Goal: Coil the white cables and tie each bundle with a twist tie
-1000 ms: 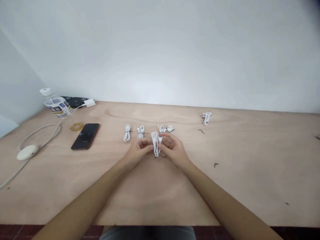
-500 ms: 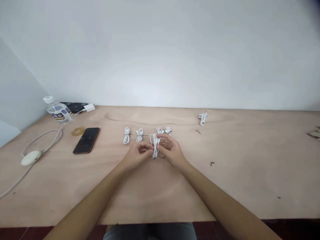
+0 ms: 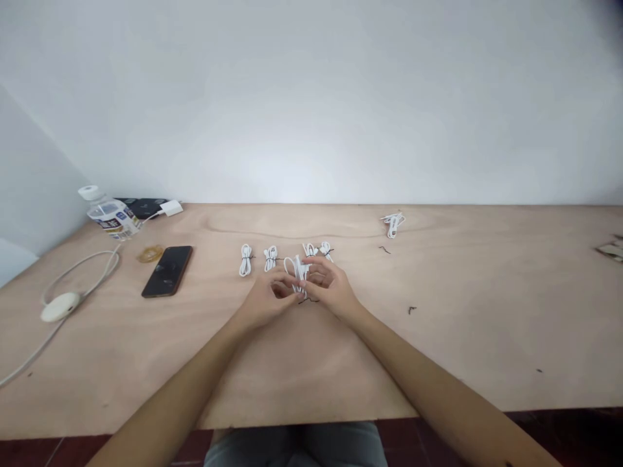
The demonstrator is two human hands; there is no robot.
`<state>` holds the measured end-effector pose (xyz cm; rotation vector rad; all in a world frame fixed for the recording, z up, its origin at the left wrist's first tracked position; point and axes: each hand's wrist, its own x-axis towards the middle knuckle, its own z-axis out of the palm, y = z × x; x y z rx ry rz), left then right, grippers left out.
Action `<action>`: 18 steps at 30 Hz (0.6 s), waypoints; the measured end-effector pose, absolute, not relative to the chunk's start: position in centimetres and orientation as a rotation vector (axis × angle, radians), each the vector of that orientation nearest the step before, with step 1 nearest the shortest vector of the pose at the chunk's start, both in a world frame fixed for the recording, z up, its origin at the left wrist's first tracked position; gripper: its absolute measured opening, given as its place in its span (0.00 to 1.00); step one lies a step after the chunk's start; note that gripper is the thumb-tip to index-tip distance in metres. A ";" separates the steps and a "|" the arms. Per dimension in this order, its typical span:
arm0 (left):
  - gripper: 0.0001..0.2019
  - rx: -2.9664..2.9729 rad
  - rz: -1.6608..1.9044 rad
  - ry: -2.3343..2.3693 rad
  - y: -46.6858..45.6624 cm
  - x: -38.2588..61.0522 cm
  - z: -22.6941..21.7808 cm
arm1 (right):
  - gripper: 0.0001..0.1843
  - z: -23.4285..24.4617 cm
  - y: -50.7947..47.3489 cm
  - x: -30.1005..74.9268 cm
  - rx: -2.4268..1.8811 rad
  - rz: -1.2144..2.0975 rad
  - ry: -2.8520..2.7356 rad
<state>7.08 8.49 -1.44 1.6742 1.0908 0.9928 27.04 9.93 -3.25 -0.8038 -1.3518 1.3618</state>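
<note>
1. I see the left hand (image 3: 267, 298) closed to a narrow pinch, its thumb and fingertips on the held cable (image 3: 298, 267), coming from the left.
2. I see the right hand (image 3: 335, 285) narrow too, meeting it from the right, its fingers curled and its thumb tip against the same coil.
3. The held cable is white, looped and upright between the two sets of fingertips, about midway along the worktop (image 3: 311, 383), between the near and far edges. I can't tell whether its lower end touches the wood.
4. A thin black tie (image 3: 311, 300) shows just below that coil; from here I can't tell whether it touches a thumb.
5. Beyond the hands, toward the far edge, I count four bundles in a row: two on the left (image 3: 246, 260) (image 3: 270, 257), and two on the right (image 3: 310, 250) (image 3: 326, 250), close together. Black ties circle them.
6. Right of centre, near the far edge, lies a looser cable (image 3: 393, 225). Two dark scraps (image 3: 384, 249) (image 3: 411, 310) lie nearer me, well apart.
7. Toward the far left corner I have the bottle (image 3: 111, 217), a plug (image 3: 171, 207), yellow bands (image 3: 150, 253) and the phone (image 3: 167, 272); a white puck (image 3: 60, 307) on its cord sits by the left edge.
</note>
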 end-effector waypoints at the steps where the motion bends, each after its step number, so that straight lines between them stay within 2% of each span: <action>1: 0.13 1.680 0.987 1.093 8.5 7.0 -1.4 | 0.25 -3.3 10.0 27.1 -0.810 1.353 -1.356; 9: 0.13 1.605 1.003 1.074 8.7 6.7 -1.7 | 0.28 -4.0 10.2 27.2 -0.815 1.367 -1.342; 18: 0.07 1.496 1.139 1.303 8.5 4.6 -0.3 | 0.25 -3.6 10.4 27.4 -0.842 1.345 -1.293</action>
